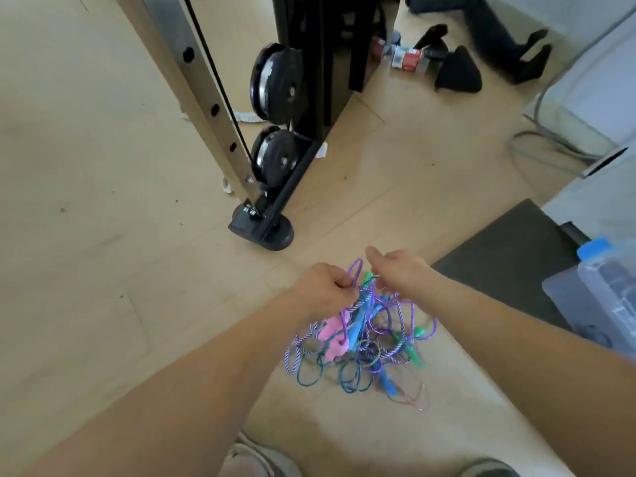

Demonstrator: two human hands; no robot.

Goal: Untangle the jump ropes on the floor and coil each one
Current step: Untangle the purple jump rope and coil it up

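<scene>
Purple cord [356, 270] loops up out of the left hand [327, 290], whose fingers are curled tight round it at the top of the tangle of jump ropes [364, 346]. Just beside it, the right hand [399, 271] has its thumb stuck out and its fingers curled down onto strands by a green handle [369, 275]. The pinch itself is partly hidden under the palm.

Both hands meet at the tangle's top, nearly touching, and the bundle hangs below them and back toward the person. A blue handle [358, 325] slants downward from the fingers, with a pink handle [332, 333] to its left and thin loops spreading at the bottom. I cannot tell whether those loops touch the wooden floor [103, 235].

The left hand is nearer the purple loop, so drawing it free probably means pulling the hands apart sideways.

Farther out lie a dark mat [509, 263], a plastic bottle [605, 280] and a weight machine [275, 84].
</scene>
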